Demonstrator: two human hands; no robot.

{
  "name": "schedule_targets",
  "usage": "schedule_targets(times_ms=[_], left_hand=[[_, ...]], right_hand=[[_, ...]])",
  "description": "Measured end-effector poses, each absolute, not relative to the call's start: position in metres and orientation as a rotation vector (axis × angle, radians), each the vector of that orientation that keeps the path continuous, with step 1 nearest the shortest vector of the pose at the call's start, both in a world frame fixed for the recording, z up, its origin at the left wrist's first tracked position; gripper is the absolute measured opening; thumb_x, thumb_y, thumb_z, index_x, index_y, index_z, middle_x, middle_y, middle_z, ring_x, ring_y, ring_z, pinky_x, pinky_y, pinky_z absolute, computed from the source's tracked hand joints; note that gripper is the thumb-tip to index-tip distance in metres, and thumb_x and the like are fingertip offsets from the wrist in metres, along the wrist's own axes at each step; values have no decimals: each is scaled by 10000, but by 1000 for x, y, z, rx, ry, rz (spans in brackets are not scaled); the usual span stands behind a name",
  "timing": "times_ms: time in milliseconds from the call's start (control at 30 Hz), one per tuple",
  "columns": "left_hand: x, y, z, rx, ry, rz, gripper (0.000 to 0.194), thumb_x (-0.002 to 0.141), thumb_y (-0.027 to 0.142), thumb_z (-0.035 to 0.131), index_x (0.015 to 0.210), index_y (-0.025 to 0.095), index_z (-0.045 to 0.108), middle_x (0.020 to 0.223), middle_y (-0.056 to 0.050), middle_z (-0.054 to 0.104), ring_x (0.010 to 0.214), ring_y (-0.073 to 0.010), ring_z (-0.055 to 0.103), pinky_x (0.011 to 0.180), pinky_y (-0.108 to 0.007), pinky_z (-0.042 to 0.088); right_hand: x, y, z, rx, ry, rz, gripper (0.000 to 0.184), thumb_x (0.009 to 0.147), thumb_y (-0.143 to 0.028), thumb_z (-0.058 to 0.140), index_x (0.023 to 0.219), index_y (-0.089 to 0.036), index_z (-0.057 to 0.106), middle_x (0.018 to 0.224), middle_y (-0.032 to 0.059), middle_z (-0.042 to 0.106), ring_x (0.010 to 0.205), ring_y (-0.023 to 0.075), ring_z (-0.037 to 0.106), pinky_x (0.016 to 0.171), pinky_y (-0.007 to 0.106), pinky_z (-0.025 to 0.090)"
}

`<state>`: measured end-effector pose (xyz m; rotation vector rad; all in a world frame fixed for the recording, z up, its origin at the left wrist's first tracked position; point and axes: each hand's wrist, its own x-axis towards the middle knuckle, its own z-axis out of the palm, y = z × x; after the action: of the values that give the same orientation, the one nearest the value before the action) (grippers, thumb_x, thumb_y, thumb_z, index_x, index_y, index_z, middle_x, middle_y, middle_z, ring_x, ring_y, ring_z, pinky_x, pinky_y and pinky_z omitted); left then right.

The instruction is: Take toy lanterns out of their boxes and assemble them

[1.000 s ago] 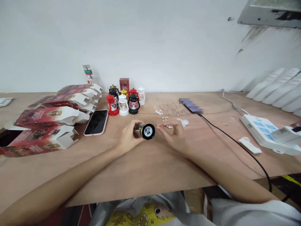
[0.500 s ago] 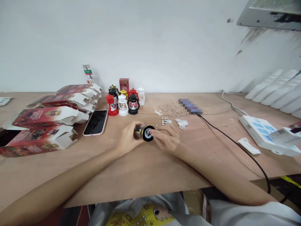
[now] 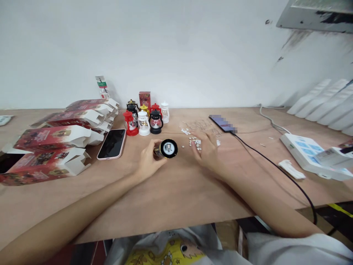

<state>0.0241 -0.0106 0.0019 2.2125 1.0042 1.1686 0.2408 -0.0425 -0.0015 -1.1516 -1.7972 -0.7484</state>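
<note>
My left hand [image 3: 150,160] is wrapped round a small black-and-gold lantern [image 3: 168,148], which lies tipped over with its round base facing me. Inside the base a white disc shows with a metallic, recessed middle. My right hand [image 3: 208,152] is apart from the lantern, over the loose parts, its fingers spread and holding nothing that I can see. Near its fingertips lie several small round button cells [image 3: 192,141]. White plastic pieces [image 3: 218,142] show at the hand's far side, partly covered by it.
Small lanterns [image 3: 143,125] in red, white, black and gold stand at the back. Red printed boxes [image 3: 55,138] and a phone [image 3: 111,144] lie left. Thin metal pieces [image 3: 198,125], a cabled phone [image 3: 224,124] and a white power strip [image 3: 306,151] are to the right.
My right hand first moved to the lantern's base, touched inside it, then drew back right over the small parts and opened. The lantern's base has turned slightly upward and left.
</note>
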Motion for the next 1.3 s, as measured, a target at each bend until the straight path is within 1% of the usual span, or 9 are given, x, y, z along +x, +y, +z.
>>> schedule_targets(times_ms=[67,167,267,333,600,767,900,1033,1300], left_hand=[[24,-11,3,2206,1015,1163,380,648,247,648,983,193,477,979,-41,639,879,-202,619,713,-303,489],[24,-11,3,2208,1025,1153,382,645,248,650,981,191,476,985,-43,639,878,-201,618,709,-302,488],[24,-11,3,2220,1026,1147,378,651,256,647,981,194,474,989,-39,639,880,-198,617,714,-303,487],[24,-11,3,2230,1020,1144,378,652,254,647,983,196,473,990,-35,640,881,-196,617,720,-304,488],[23,-10,2,2248,1009,1156,388,651,242,658,989,198,473,982,-35,642,880,-199,620,725,-313,495],[23,-10,2,2243,1009,1134,407,642,224,656,1002,190,471,999,-41,644,894,-200,623,722,-307,500],[23,-10,1,2241,1012,1133,420,629,198,648,1009,192,470,998,-40,641,901,-205,620,742,-318,498],[23,-11,0,2272,978,1125,407,645,232,656,1005,194,469,1015,-51,634,935,-217,613,784,-344,490],[22,-13,-1,2397,898,1097,429,697,369,667,1042,206,468,1030,-61,636,921,-216,621,786,-355,485]], right_hand=[[255,-34,-2,-1451,-1770,-668,254,839,-190,419,1074,-154,508,1019,117,653,992,262,531,848,397,378],[271,-24,-3,-1856,-1798,-507,250,808,-182,420,1016,-138,552,980,132,652,1015,299,499,846,411,358],[278,-20,-5,-2065,-1833,-346,271,770,-161,450,1010,-147,573,939,120,663,1015,287,511,824,376,375],[279,-18,-6,-2095,-1846,-306,277,752,-148,464,997,-159,594,906,110,671,951,264,552,784,351,396],[287,-13,-14,-1786,-1718,-204,212,729,-109,488,849,-186,645,711,47,672,651,183,598,581,281,423],[273,-21,-5,-1357,-1532,-114,159,816,-187,465,748,-184,608,756,28,616,685,154,601,642,306,487],[248,-38,3,-1067,-1495,103,137,865,-246,483,892,-198,608,891,31,556,706,113,611,646,279,531],[221,-60,10,-926,-1639,138,167,855,-227,533,1001,-244,613,982,40,561,847,121,614,735,277,547],[207,-74,8,-768,-1896,-104,216,867,-181,533,1059,-235,613,850,24,659,750,110,627,658,236,524]])
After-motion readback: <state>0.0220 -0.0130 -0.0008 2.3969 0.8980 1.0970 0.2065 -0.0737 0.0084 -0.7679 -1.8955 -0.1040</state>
